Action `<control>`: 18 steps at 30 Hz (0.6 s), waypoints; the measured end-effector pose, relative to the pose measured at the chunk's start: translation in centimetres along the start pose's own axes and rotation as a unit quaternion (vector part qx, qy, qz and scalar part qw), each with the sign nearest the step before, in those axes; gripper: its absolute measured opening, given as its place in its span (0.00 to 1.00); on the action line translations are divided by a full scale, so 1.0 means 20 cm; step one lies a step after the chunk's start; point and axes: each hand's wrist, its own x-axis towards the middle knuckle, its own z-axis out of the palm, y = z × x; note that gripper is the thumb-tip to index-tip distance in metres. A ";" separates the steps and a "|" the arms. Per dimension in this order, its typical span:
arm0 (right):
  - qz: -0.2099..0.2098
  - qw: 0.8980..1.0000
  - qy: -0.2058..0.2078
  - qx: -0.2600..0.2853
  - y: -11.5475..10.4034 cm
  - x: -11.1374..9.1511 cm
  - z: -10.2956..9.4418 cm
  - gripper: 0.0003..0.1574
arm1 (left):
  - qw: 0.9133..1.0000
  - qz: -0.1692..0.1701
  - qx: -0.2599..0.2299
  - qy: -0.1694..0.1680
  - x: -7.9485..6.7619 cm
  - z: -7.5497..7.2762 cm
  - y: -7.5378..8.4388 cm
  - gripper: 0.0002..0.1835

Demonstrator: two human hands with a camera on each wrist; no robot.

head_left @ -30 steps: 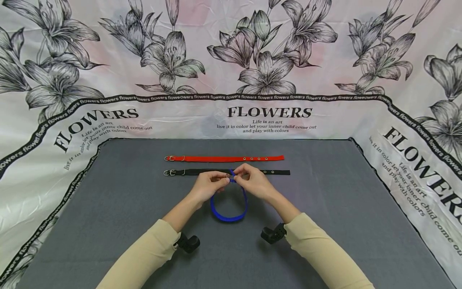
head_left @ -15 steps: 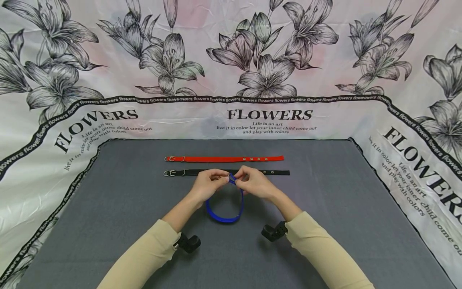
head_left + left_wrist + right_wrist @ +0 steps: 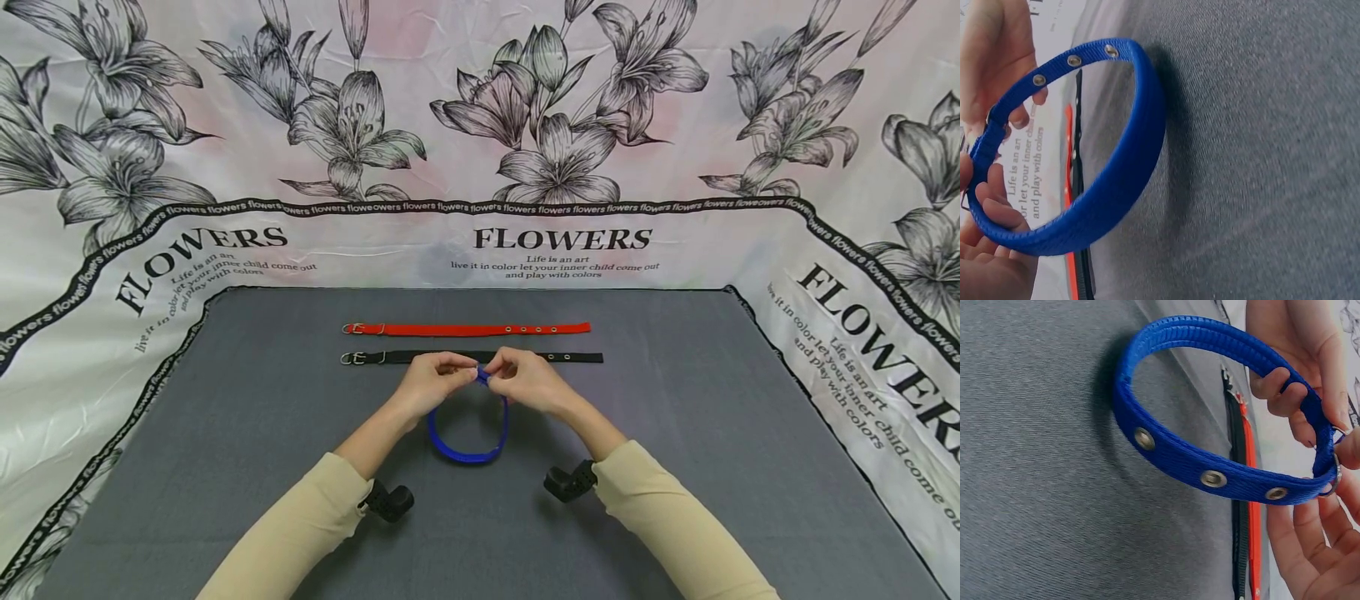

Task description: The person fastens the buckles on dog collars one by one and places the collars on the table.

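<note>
A blue pet collar (image 3: 467,457) is bent into a loop and held up between both hands, its metal eyelets showing in the wrist views. My left hand (image 3: 435,383) pinches the buckle end of the collar. Opposite it, my right hand (image 3: 527,382) pinches the strap at the buckle (image 3: 1336,475), where the two ends meet. In the right wrist view the loop's padded inner side (image 3: 1191,331) faces the camera. Fingertips cover much of the buckle.
Behind the hands a black collar (image 3: 577,357) lies flat, partly covered by them. Farther back a red collar (image 3: 465,330) lies parallel to it. Both are on the grey tabletop (image 3: 225,433), below a flower-printed cloth (image 3: 375,258).
The blue strap end that stuck up between the fingertips a second ago has come down into the hands. The loop has shifted slightly left, and the right hand a little down.
</note>
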 end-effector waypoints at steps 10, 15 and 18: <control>-0.027 0.999 0.008 -0.018 0.03 0.00 0.02 0.08 | 1.000 -0.019 0.007 -0.021 0.01 -0.02 -0.01 0.11; -0.022 1.000 0.002 -0.002 0.03 0.00 0.02 0.09 | 1.000 -0.019 -0.016 -0.010 0.00 -0.01 -0.01 0.10; -0.019 1.000 -0.003 0.008 0.03 0.00 0.03 0.10 | 0.999 -0.020 -0.027 -0.001 0.00 -0.01 -0.01 0.10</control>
